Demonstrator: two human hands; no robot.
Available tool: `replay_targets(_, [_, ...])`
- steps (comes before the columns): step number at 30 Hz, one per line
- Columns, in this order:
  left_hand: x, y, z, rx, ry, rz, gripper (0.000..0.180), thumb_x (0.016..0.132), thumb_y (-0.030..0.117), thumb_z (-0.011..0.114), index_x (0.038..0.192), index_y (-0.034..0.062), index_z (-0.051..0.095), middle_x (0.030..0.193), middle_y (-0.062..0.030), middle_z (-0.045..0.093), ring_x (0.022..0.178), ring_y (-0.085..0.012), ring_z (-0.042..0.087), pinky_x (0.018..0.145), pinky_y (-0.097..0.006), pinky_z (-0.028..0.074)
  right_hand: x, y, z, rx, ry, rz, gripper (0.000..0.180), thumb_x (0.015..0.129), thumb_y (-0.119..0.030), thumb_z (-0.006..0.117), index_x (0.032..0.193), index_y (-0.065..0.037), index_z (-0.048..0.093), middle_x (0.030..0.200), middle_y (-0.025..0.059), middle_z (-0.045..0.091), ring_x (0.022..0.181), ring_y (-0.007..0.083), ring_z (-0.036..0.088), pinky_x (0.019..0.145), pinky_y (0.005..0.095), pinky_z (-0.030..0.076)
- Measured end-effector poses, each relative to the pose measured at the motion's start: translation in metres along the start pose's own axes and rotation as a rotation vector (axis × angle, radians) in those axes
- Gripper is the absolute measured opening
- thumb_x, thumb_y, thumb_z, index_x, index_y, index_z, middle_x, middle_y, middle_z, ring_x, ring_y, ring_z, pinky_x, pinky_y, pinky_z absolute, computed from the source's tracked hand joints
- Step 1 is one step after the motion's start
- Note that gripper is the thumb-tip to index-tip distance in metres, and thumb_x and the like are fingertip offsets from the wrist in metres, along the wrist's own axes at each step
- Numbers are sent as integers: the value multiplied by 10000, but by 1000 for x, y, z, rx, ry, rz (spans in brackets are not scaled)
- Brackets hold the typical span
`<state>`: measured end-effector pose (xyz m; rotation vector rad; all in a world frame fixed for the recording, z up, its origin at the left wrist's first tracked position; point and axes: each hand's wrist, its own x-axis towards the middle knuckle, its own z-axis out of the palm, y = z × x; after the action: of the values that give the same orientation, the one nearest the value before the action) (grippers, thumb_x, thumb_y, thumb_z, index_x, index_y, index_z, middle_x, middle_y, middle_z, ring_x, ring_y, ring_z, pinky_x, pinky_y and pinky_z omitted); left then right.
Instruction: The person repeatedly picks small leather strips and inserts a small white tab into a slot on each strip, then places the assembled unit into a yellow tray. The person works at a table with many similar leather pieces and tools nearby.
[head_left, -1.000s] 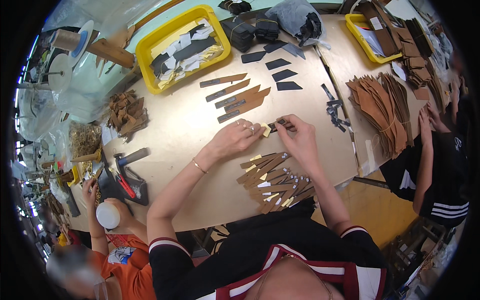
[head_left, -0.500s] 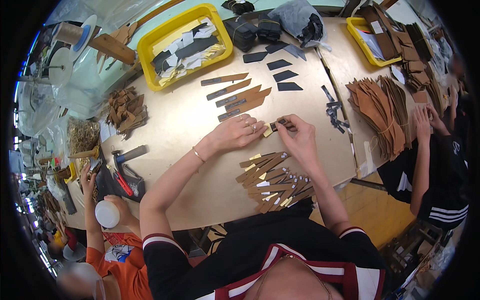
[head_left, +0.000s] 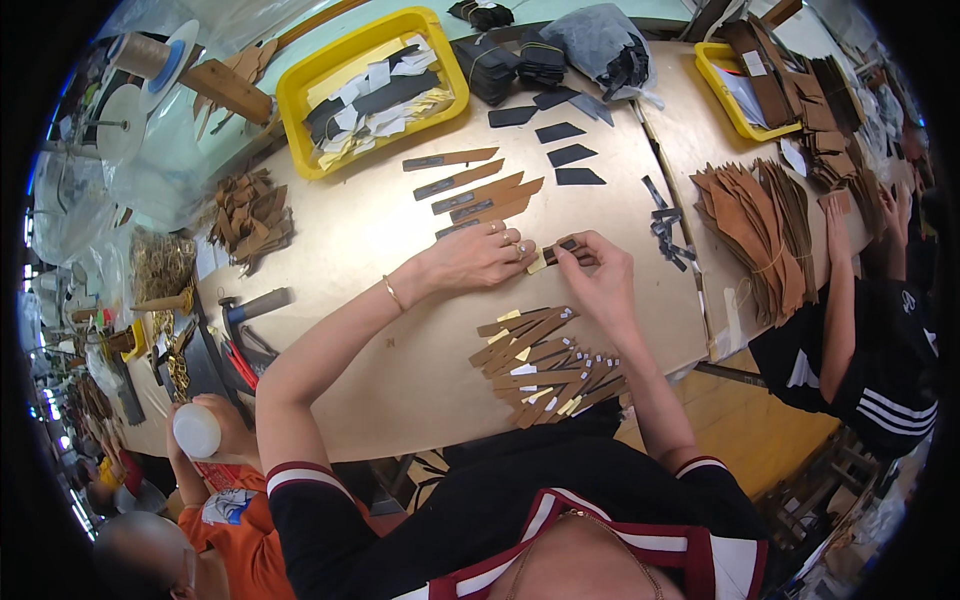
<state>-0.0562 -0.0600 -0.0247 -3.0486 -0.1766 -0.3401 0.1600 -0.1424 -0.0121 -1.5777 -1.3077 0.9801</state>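
In front of me, both hands hold one short brown leather strip with a dark patch [head_left: 552, 251] and a yellow paper piece [head_left: 536, 266] at its left end. My left hand [head_left: 478, 257], wearing rings, has its fingertips closed at the yellow end. My right hand [head_left: 600, 272] pinches the right end between thumb and fingers. Just above my left hand lie several brown leather pieces with dark strips on them [head_left: 478, 194]. Below my hands spreads a fanned pile of narrow brown strips [head_left: 550, 362] with white and yellow tags.
Black cut pieces [head_left: 572, 154] lie beyond the hands, near a yellow tray [head_left: 290, 110] of scraps. Small black strips [head_left: 672, 232] and bundled brown leather [head_left: 750, 230] are at right. A hammer [head_left: 255, 305] rests at left. Co-workers sit on both sides, one with a white round container [head_left: 197, 431].
My hands stay nearly in place on the strip; my left forearm has shifted slightly left. The co-worker at left has lowered the white container, and the right co-worker's hands have moved farther away.
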Motion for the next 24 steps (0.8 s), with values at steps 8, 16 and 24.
replay_targets(8, [0,1,4,4,-8,-22,324,844,136,603,1155,68,664,1176,-31,610,1052,-162,595,886,-301,478,-2,-2,-2,-87,-57,-76,203,876,-109,707,1005,48,707,817,141,703,750,219,700,707,338,552])
replay_targets(16, [1,12,-8,-376,7,-390,493,788,93,663,1276,82,596,1287,-78,579,1127,-231,571,1038,-429,400,-23,-5,7,-638,-185,-463,324,857,-225,741,1060,26,714,1076,138,558,1064,301,530,916,418,444])
replay_targets(24, [-33,32,-34,-240,240,-789,428,795,34,676,1209,144,670,1225,-60,616,994,-191,624,960,-410,396,-3,-8,5,-844,-229,-632,326,888,-287,693,1048,-4,704,1109,127,560,1107,287,522,944,420,415])
